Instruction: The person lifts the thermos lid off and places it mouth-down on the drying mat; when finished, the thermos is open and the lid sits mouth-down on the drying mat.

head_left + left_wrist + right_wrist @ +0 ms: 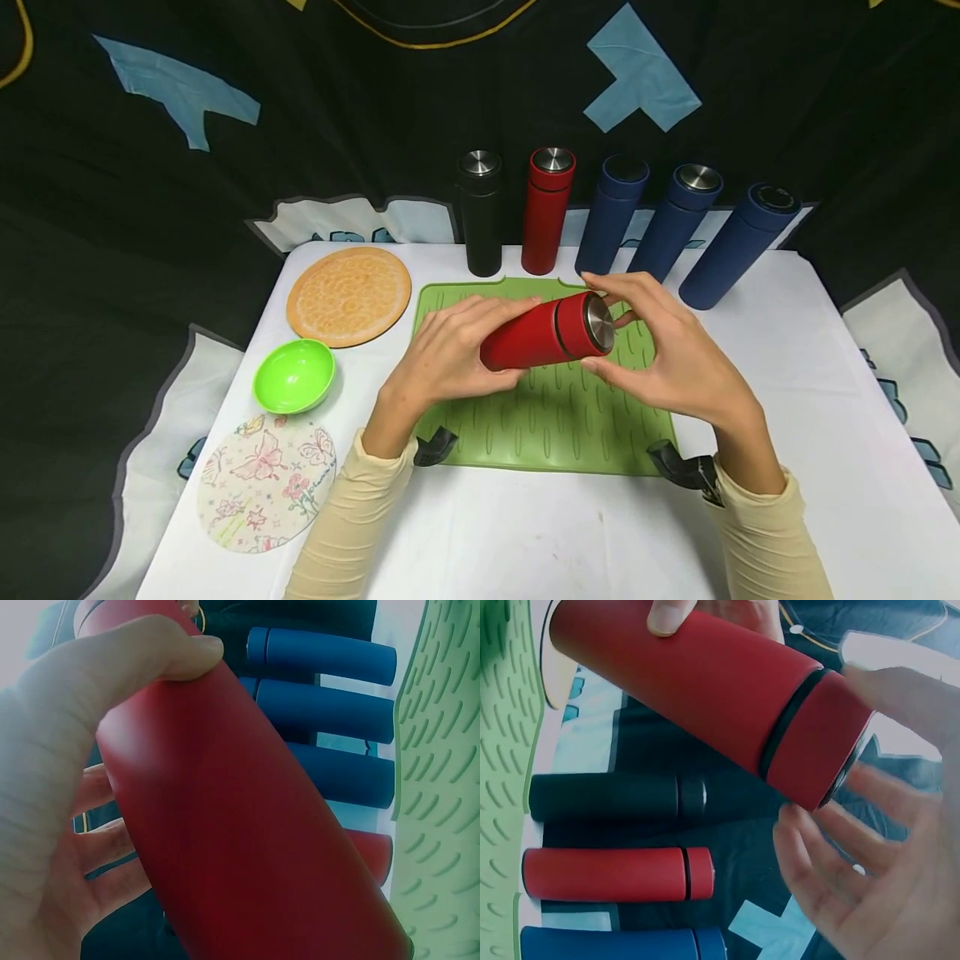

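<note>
A red thermos bottle is held tilted above the green ridged mat, its silver-topped lid pointing right. My left hand grips the lower body, thumb across the near side in the left wrist view. My right hand holds the lid between thumb and fingertips; the right wrist view shows the thumb on the lid and fingertips at its opposite edge. A dark ring marks the seam between lid and body. The bottle's base is hidden behind my left hand in the head view.
Along the back edge stand a black bottle, another red bottle and three blue bottles. At left lie an orange-tan round mat, a green bowl and a butterfly-patterned round mat. A white cloth covers the table.
</note>
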`<state>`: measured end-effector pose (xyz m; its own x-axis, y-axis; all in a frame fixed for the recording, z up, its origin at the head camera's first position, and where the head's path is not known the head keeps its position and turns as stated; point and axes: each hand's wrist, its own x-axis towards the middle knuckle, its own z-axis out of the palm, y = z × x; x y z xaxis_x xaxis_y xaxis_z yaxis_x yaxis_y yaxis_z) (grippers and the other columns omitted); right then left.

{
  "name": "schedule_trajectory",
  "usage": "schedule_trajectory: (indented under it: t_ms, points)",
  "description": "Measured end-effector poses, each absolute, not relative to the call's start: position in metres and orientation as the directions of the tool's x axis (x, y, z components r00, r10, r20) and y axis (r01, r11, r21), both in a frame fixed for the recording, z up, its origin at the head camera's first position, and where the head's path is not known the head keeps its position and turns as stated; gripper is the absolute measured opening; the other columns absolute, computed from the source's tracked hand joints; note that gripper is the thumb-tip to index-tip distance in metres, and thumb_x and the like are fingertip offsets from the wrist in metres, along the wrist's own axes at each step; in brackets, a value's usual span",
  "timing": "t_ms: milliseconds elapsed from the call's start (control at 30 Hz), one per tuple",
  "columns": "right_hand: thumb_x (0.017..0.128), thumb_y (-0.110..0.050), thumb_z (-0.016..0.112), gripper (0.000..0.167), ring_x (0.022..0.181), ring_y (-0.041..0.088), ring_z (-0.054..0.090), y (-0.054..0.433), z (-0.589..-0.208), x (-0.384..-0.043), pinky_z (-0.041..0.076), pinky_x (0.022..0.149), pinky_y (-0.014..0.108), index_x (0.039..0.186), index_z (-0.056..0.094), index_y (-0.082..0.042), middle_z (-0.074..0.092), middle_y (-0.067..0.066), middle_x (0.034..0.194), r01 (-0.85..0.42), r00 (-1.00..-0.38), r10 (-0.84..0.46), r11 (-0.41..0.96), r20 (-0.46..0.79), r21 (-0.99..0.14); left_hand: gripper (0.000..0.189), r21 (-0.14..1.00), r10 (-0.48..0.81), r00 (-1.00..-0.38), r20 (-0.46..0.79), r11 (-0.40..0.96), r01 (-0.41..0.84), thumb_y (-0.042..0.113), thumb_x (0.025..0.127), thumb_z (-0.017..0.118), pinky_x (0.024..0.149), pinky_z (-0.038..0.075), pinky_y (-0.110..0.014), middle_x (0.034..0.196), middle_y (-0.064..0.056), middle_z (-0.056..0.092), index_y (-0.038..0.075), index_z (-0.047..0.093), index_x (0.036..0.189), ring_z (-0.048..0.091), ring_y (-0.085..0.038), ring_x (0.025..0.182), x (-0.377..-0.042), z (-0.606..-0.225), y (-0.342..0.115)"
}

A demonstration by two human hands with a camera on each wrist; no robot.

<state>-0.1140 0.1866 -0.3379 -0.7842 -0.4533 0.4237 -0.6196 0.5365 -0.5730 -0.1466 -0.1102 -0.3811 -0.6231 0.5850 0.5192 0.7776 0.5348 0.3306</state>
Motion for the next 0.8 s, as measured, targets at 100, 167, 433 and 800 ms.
schedule_trajectory:
  t_ms: [100,167,433,800]
  points:
    - [0.084,-0.026,0.095,0.080,0.103,0.015,0.068,0.1849,-0.3374,-0.1133,0.062,0.084,0.032,0.154,0.058,-0.014,0.067,0.004,0.132,-0.540,-0.841,-0.395,0.590,0.368,-0.601,0.070,0.321,0.585,-0.620,0.523,0.539,0.779,0.033,0.079,0.089,0.071,0.059,-0.034,0.116,-0.001,0.078,0.021,0.067,0.146,0.067,-0.018,0.096,-0.1471,-0.3815,-0.1094]
    - [0.086,-0.027,0.093,0.072,0.097,0.016,0.069,0.1836,-0.3381,-0.1130,0.064,0.081,0.036,0.149,0.061,-0.013,0.070,0.005,0.127,-0.500,-0.866,-0.369,0.604,0.339,-0.621,0.070,0.314,0.586,-0.619,0.523,0.543,0.779,0.033,0.080,0.088,0.070,0.059,-0.033,0.116,-0.001,0.078,0.021,0.067,0.146,0.067,-0.018,0.096,-0.1475,-0.3819,-0.1092]
    - [0.085,-0.011,0.089,0.074,0.106,0.012,0.067,0.1855,-0.3413,-0.1140,0.059,0.087,0.022,0.153,0.060,-0.012,0.065,0.003,0.138,-0.632,-0.773,-0.469,0.505,0.428,-0.588,0.071,0.333,0.585,-0.630,0.510,0.541,0.772,0.034,0.079,0.090,0.073,0.059,-0.034,0.117,-0.001,0.077,0.022,0.067,0.146,0.068,-0.017,0.097,-0.1483,-0.3835,-0.1097]
    - [0.084,-0.019,0.094,0.076,0.105,0.017,0.069,0.1830,-0.3378,-0.1099,0.058,0.087,0.018,0.152,0.060,-0.014,0.067,0.004,0.128,-0.563,-0.826,-0.391,0.544,0.406,-0.622,0.070,0.341,0.584,-0.619,0.525,0.522,0.781,0.034,0.080,0.089,0.073,0.059,-0.034,0.116,0.000,0.077,0.021,0.067,0.145,0.068,-0.017,0.097,-0.1495,-0.3852,-0.1086]
